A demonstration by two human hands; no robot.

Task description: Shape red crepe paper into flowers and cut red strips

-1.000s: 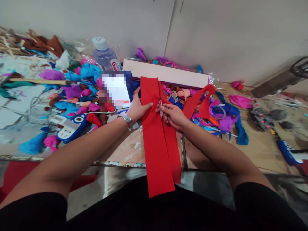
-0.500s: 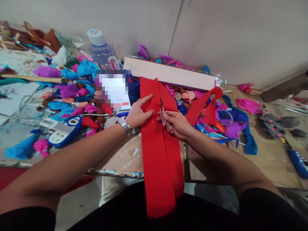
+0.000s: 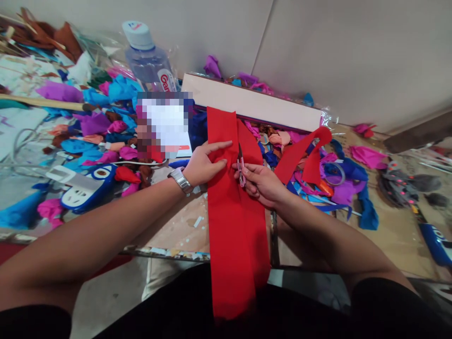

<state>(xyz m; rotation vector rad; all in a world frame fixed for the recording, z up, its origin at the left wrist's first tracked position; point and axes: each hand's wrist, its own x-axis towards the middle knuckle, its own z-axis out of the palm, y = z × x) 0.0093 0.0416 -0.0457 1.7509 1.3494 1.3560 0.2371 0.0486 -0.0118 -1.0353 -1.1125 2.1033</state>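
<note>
A long red fabric strip [image 3: 229, 226] runs from the pale box down over the table edge onto my lap. My left hand [image 3: 203, 164], with a silver watch on its wrist, lies flat on the left part of the strip, fingers stretched out. My right hand [image 3: 261, 182] grips small pink-handled scissors [image 3: 240, 165], whose blades point away from me along a cut in the red fabric. A narrower red strip [image 3: 300, 153] curls off to the right over the scraps.
A long pale box [image 3: 254, 101] lies across the back by the wall. A water bottle [image 3: 146, 56] stands at back left. Heaps of coloured fabric scraps [image 3: 99, 127] cover the left and right. A tape ring [image 3: 331, 173] lies among the right scraps.
The scissors have moved a little farther up the red fabric. My left hand slid forward on the strip with its fingers stretched out more. The view shifted slightly.
</note>
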